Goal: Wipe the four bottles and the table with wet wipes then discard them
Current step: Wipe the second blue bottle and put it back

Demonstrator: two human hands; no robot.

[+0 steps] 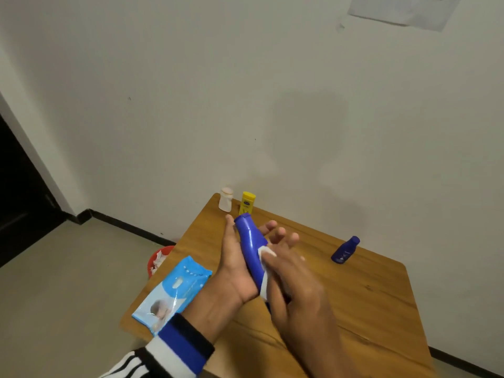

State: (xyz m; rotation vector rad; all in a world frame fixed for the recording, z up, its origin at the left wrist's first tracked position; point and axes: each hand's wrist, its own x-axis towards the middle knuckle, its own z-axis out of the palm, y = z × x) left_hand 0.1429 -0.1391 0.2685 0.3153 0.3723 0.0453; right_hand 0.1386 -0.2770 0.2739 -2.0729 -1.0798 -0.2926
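Observation:
My left hand (234, 266) holds a large blue bottle (249, 241) above the wooden table (368, 293), cap pointing away from me. My right hand (294, 279) presses a white wet wipe (266, 253) against the bottle's right side. A small blue bottle (345, 250) stands at the table's right. At the far corner a white bottle (225, 202) and a yellow bottle (247, 202) stand side by side. The bottle's lower end is hidden between my hands.
A blue pack of wet wipes (174, 291) lies on the table's left edge. On the floor left of the table sits a red bin (155, 261) with white crumpled wipes inside. The table stands against a white wall; a dark doorway is at far left.

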